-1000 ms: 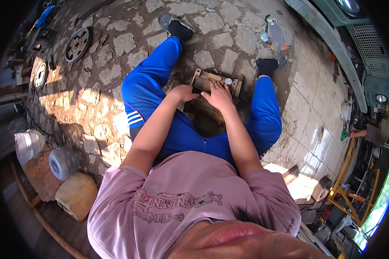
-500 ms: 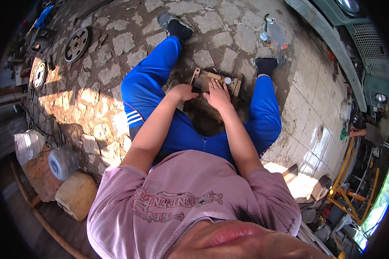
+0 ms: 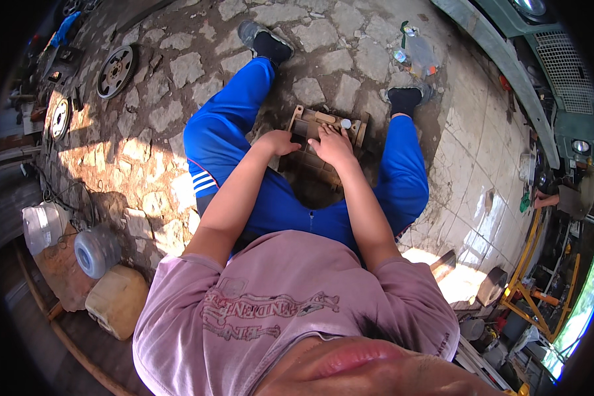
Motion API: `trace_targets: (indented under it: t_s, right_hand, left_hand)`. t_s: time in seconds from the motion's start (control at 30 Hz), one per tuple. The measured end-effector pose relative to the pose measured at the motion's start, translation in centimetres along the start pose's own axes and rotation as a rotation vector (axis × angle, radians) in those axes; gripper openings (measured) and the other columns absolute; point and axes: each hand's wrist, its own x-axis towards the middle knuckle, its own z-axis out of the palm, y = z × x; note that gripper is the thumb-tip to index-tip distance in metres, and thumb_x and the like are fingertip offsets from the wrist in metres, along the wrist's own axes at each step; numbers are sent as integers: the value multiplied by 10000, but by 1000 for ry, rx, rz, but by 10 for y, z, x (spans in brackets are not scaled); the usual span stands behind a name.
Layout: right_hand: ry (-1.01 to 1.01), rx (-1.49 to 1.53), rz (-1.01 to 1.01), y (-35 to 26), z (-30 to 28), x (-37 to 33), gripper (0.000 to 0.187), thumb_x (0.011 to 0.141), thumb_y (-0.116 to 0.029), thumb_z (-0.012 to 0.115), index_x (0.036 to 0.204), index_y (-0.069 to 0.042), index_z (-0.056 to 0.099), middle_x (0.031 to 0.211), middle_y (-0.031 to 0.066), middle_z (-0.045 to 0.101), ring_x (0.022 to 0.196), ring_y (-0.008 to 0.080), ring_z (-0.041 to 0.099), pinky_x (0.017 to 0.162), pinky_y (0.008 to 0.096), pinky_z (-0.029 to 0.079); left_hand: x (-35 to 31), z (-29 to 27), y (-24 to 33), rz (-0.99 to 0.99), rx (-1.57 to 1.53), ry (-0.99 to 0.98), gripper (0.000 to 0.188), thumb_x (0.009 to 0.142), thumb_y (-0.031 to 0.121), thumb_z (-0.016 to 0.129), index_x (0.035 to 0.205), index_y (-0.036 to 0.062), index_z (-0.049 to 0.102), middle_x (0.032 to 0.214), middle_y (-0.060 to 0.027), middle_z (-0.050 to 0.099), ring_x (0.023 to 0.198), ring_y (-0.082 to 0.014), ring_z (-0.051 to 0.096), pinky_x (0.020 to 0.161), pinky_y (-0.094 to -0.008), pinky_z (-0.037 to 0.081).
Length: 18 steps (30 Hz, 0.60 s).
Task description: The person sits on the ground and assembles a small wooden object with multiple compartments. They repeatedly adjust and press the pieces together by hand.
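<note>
Between my legs on the ground sits a brown, boxy cast-metal housing with lugs at its far corners. A pale round cap and a small tan oblong block show on its far part. My left hand is at the housing's left side, its fingers curled in at the edge, thumb toward the middle; the fingertips are partly hidden. My right hand lies over the top with fingers spread and slightly bent, just short of the cap. No tool shows in it.
Stone paving lies left and ahead, pale tiles right. Wheel rims lie far left; a plastic jug and yellowish canister nearer. A green vehicle front stands far right, above a yellow metal frame. Litter lies ahead.
My right hand's fingers have drawn back slightly and bent more on the housing. The left hand stays at the left edge. The whole view has shifted a little.
</note>
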Motion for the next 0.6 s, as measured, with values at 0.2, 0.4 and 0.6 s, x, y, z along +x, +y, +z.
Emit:
trace_targets:
  t_s: [0.2, 0.4, 0.6]
  right_hand:
    - [24, 12, 16, 1, 3, 0, 757, 1075, -509, 513, 1638, -23, 372, 1727, 118, 358, 1607, 239, 312, 1321, 500, 202]
    - [30, -59, 6, 4, 8, 0, 762, 1069, -510, 526, 1638, -26, 373, 1720, 121, 373, 1601, 241, 326, 1321, 505, 201]
    - [37, -116, -28, 6, 8, -1, 766, 1072, -539, 502, 1636, -35, 379, 1717, 124, 377, 1597, 243, 335, 1320, 506, 202]
  left_hand:
    - [-2, -4, 3, -4, -6, -22, 747, 969, 607, 620, 1326, -47, 672, 1323, -287, 690, 1274, -433, 640, 1084, -494, 498]
    - [-2, -5, 5, 6, 2, -23, 731, 970, 608, 616, 1287, -46, 698, 1315, -286, 694, 1275, -432, 640, 1084, -491, 500]
    - [2, 0, 0, 1, 14, -21, 740, 973, 610, 612, 1322, -39, 681, 1323, -283, 692, 1276, -426, 643, 1091, -488, 500]
